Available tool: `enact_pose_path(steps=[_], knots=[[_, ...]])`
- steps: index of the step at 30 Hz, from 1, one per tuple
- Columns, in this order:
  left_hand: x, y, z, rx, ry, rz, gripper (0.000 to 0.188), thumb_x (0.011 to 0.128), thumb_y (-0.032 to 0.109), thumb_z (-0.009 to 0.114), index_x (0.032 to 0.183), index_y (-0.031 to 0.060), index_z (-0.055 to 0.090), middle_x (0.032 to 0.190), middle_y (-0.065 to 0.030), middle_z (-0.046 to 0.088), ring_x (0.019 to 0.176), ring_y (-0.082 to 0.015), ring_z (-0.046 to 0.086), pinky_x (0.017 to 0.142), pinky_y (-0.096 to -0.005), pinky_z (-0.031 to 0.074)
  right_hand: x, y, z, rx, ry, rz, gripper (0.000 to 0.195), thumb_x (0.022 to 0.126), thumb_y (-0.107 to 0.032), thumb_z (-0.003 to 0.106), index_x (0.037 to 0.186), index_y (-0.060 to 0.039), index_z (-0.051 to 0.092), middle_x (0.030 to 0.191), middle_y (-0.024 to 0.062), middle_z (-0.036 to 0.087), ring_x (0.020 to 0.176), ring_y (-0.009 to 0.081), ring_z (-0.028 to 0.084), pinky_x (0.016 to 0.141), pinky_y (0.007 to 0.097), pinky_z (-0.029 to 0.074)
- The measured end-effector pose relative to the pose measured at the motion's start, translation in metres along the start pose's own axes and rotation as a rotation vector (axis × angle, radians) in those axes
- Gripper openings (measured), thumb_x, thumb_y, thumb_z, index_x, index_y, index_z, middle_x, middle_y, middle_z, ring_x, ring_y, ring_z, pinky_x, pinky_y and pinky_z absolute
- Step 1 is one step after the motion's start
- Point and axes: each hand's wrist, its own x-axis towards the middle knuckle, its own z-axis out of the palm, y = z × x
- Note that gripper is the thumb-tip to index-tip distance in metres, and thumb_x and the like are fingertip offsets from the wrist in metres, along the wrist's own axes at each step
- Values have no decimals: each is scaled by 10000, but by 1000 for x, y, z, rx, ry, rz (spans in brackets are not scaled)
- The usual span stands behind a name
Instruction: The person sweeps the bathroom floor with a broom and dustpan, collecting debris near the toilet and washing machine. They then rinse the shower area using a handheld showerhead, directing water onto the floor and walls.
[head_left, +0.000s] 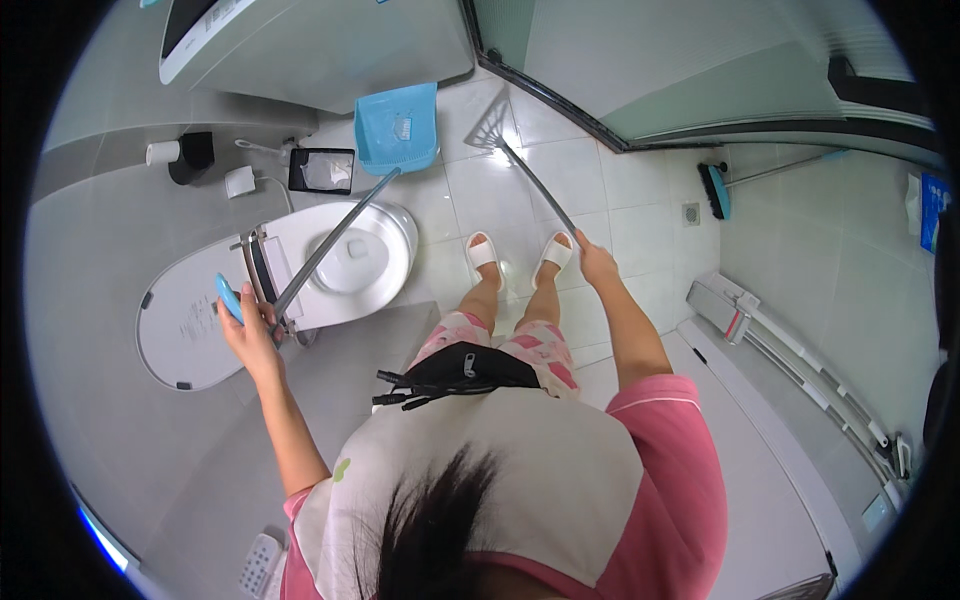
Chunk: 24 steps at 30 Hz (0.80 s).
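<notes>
My left hand grips the upper end of a long-handled dustpan's grey pole, where a light blue grip shows. That pole slants over the open toilet down to the blue dustpan, which rests on the tiled floor by the cabinet. In my right hand is a second grey pole. At its far end, right of the dustpan and apart from it, is a blurred, see-through fan-shaped head, probably a broom. My feet in white slippers stand right of the toilet.
A black-rimmed waste bin stands between toilet and dustpan. A toilet paper roll is on the left wall. A black-framed glass door bounds the far right. A blue floor brush leans near the floor drain.
</notes>
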Motion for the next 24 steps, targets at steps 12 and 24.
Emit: enact_pose_path(steps=[12, 24], knots=[[-43, -5, 11, -48, 59, -64, 277, 900, 326, 594, 858, 122, 411, 554, 20, 420, 458, -56, 414, 340, -209, 270, -103, 65, -9, -29, -53, -20, 505, 950, -245, 416, 1433, -312, 284, 949, 200, 644, 834, 374, 634, 766, 486, 502], [-47, 1, 11, -10, 90, -86, 254, 905, 310, 585, 910, 122, 416, 564, 17, 398, 457, -68, 416, 337, -209, 260, 88, -62, -46, -60, -97, -94, 443, 969, -196, 342, 1392, -326, 374, 1122, 154, 622, 1034, 318, 608, 880, 450, 479]])
